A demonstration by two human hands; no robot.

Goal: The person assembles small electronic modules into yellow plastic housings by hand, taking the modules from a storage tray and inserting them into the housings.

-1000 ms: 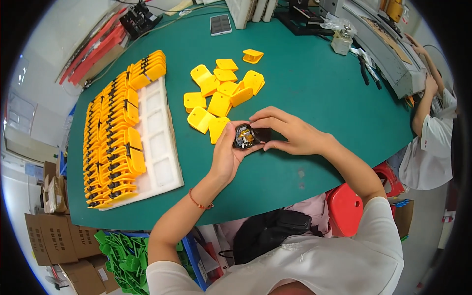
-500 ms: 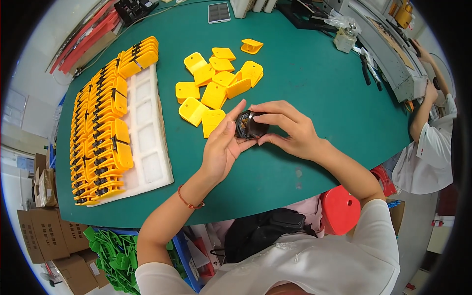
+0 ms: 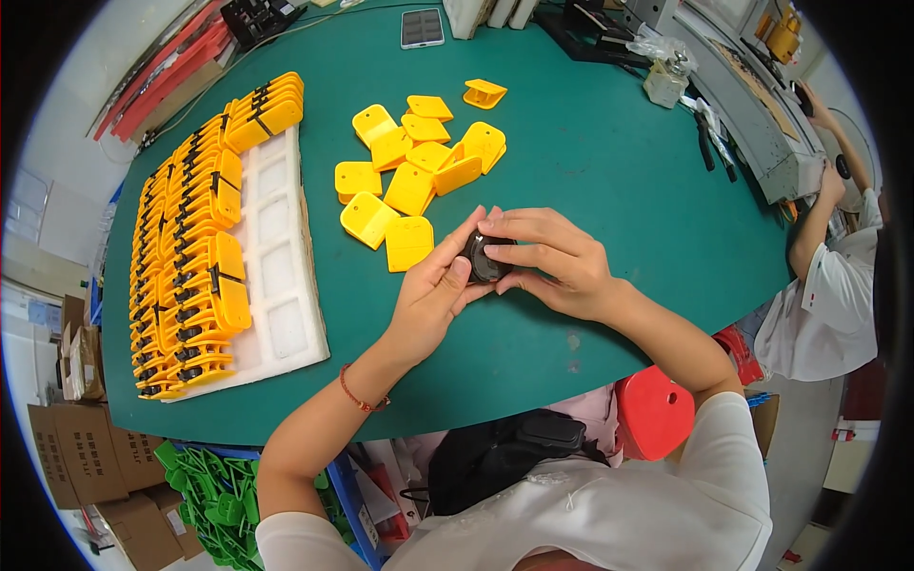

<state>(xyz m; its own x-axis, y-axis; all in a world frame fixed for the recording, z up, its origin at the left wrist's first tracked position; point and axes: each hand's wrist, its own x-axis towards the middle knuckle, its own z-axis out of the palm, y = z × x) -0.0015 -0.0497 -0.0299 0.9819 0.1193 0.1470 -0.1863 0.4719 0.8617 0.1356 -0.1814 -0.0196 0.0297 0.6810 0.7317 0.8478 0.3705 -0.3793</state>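
Observation:
Above the green table (image 3: 590,152), a small round black casing (image 3: 489,261) sits between my hands. My left hand (image 3: 430,297) cradles it from the left and below, with the thumb near its side. My right hand (image 3: 562,257) grips its right side and top, fingers bent over the edge. Its dark outer face shows now; the inside is hidden. Just beyond my hands lie several loose yellow folded plastic pieces (image 3: 410,245), each with a small hole.
On the left, a white foam tray (image 3: 290,328) carries rows of yellow pieces with black parts (image 3: 200,247). A phone (image 3: 422,29), a glass bottle (image 3: 666,78) and black-handled pliers (image 3: 705,141) lie farther back. Green parts (image 3: 214,504) fill a bin below. Another person's arm (image 3: 821,214) is at right.
The black casing has turned in my hands, so its open inside with small parts no longer shows. My fingers have closed in around it. The view has shifted slightly.

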